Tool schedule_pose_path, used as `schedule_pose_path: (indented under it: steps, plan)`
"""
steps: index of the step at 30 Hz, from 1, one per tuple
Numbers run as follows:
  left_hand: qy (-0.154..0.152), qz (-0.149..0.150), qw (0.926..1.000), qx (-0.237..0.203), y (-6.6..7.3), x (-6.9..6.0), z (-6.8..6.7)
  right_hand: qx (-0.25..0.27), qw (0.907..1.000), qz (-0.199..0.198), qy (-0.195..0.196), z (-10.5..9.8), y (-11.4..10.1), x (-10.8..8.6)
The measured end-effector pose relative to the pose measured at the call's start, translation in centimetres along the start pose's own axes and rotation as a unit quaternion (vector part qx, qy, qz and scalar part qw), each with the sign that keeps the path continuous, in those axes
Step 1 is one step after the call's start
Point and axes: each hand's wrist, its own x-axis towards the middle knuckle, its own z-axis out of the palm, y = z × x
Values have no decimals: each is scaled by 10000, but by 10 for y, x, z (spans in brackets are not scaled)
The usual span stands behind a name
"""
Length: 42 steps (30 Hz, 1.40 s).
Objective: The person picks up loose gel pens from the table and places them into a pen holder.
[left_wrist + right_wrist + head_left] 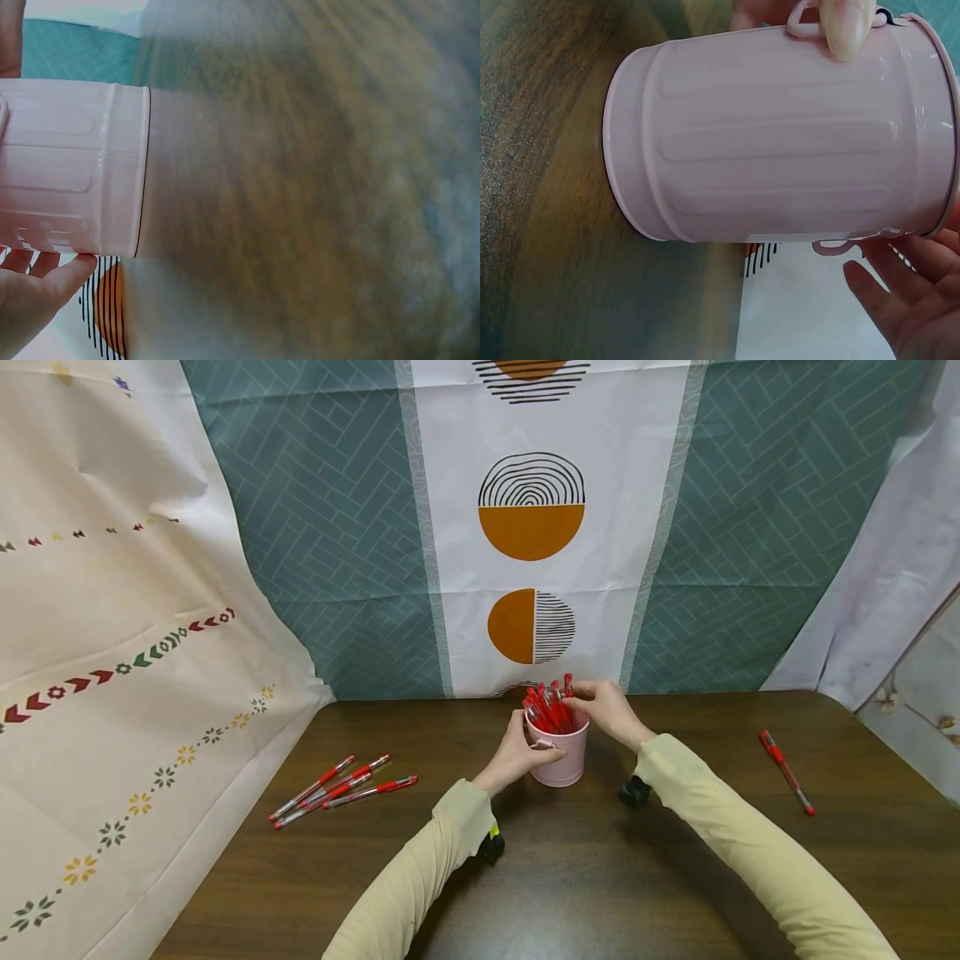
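A pink bucket [558,760], ribbed like a small bin, stands upright on the table. Several red pens [551,710] lean inside it, caps up. My left hand [521,753] grips the bucket's left side; its thumb lies across the front by a small handle, as the right wrist view shows. At the rim's right side, my right hand [611,712] pinches a red pen [567,681] whose cap sticks up above the fingertips. In the right wrist view, the right hand [911,292] is beside the bucket's upper wall; its fingertips are partly hidden there.
Several red-and-clear pens [341,789] lie crossed in a loose pile to the left. A single red pen [787,772] lies far right on the brown table [570,877]. A patterned cloth [360,568] hangs behind the table's back edge.
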Motion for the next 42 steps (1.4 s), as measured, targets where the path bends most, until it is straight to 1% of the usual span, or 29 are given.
schedule_pose_path:
  steps: [2,3,6,9,10,12,16,20,21,28,34,42]
  plan:
    - [-8,6,10000,-7,0,0,0,30,9999,72,-107,0,0,0]
    - [-19,-3,10000,-14,-4,2,1,49,9998,120,-159,-1,0,1]
    - [4,-23,10000,-24,-18,10,2,-39,9994,193,-287,-2,-1,2]
    - [31,-70,10000,30,-33,17,4,-104,9992,208,-323,-3,-1,2]
    - [53,-71,9999,51,-35,17,4,-136,9992,198,-331,-3,-1,3]
    - [85,-61,9999,83,-37,18,5,-119,9991,198,-347,-3,-1,2]
    - [125,3,9999,87,-38,18,6,-82,9988,251,-403,-5,-1,2]
    - [154,-3,9998,108,-38,17,6,-135,9985,316,-417,-8,-3,0]
    - [155,-3,9998,102,-38,18,6,-153,9985,327,-406,-10,-4,-1]
    - [5,-35,10000,-61,-2,1,0,-212,9987,366,-301,-17,-4,-3]
    - [-24,-106,9999,-6,1,0,0,-336,9991,224,-126,-28,-2,-6]
    - [37,-81,10000,37,2,-1,0,-318,9988,383,4,-54,0,-12]
